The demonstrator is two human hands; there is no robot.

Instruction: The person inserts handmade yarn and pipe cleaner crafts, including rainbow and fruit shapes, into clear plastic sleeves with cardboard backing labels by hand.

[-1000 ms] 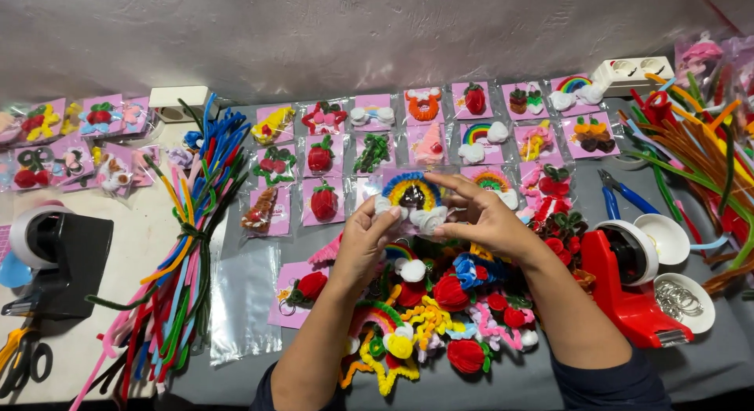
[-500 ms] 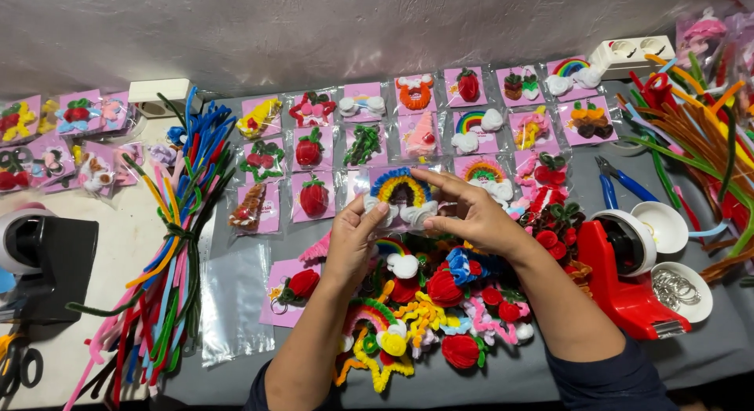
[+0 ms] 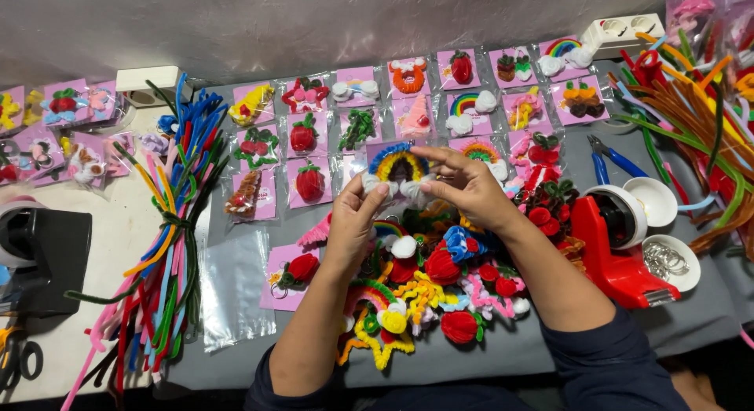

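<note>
My left hand (image 3: 355,219) and my right hand (image 3: 465,189) together hold a pipe-cleaner rainbow ornament (image 3: 399,166) with white cloud puffs, on a pink card in clear wrap. The left fingers pinch its lower left cloud. The right fingers grip its top and right side. Just below my hands lies a heap of loose pipe-cleaner ornaments (image 3: 428,289): red berries, rainbows, yellow squiggles, pink flowers.
Rows of bagged ornaments on pink cards (image 3: 357,128) lie beyond my hands. A bundle of coloured pipe cleaners (image 3: 169,238) and empty clear bags (image 3: 234,289) lie at left. A red tape dispenser (image 3: 616,254), blue pliers (image 3: 609,161), a bowl of key rings (image 3: 669,262) and more pipe cleaners (image 3: 691,105) sit at right.
Both hands have stayed on the rainbow ornament, with the right fingers shifting along its top edge. The view has drifted slightly to the left.
</note>
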